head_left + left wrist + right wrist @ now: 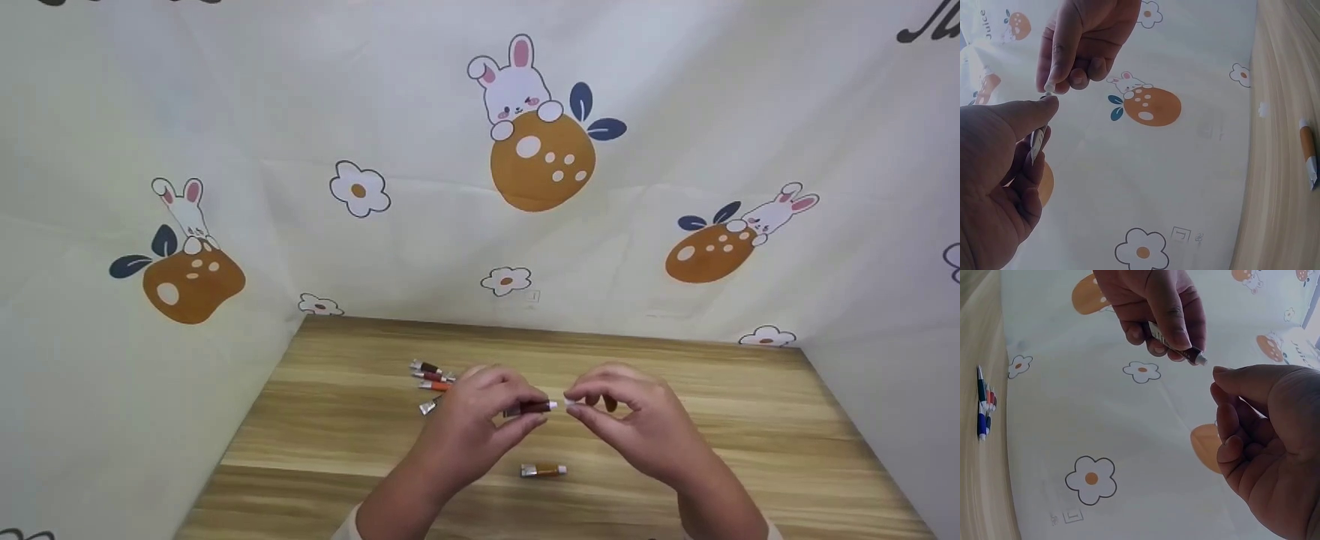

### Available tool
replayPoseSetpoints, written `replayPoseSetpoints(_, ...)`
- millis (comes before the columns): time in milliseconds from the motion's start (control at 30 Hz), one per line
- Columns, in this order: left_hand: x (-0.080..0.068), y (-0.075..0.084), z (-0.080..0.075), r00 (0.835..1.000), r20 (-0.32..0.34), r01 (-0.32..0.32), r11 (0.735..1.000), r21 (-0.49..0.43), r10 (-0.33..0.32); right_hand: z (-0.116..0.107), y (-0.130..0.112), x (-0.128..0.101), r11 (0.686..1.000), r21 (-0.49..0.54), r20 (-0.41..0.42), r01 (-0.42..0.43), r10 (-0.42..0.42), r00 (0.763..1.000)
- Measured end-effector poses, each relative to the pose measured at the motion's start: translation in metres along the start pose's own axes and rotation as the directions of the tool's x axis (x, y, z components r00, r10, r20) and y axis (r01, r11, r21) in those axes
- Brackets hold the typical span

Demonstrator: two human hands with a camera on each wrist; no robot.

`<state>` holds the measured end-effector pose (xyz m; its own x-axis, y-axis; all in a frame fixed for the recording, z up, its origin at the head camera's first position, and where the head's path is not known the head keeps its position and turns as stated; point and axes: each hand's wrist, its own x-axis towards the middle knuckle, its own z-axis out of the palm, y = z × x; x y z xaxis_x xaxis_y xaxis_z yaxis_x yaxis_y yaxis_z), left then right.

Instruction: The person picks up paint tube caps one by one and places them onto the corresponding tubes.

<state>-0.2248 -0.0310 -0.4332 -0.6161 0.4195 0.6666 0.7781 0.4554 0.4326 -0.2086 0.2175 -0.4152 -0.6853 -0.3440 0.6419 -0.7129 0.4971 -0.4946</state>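
The little tube [535,408] is probably light and soft, so hold its middle gently; a hard squeeze could push stuff out. It is dark red-brown with a white tip [553,406], low in the middle of the head view. The left hand [484,412] pinches it, the right hand [637,416] a tiny white cap [569,403], both with fingers nearly together.

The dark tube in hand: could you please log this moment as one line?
left hand: holds dark tube | right hand: pinches small white cap, apart from tube | table: ochre tube, other tubes partly hidden
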Motion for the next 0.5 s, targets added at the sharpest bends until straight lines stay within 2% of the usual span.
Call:
replayPoseSetpoints(200, -0.0006, -0.0005, 0.0007, 1.000, 0.009, 0.000, 1.000, -0.017, 0.000, 0.0032, 0.0003, 0.0001, 1.000, 0.019, 0.027, 0.002, -0.003, 1.000)
replayPoseSetpoints(500, -0.0005, -0.0012, 0.0037, 0.998, -0.016, -0.060, 0.998, 0.025, 0.061, 0.0072, 0.0002, 0.0009, 0.999, 0.031, 0.043, 0.029, -0.030, 0.999)
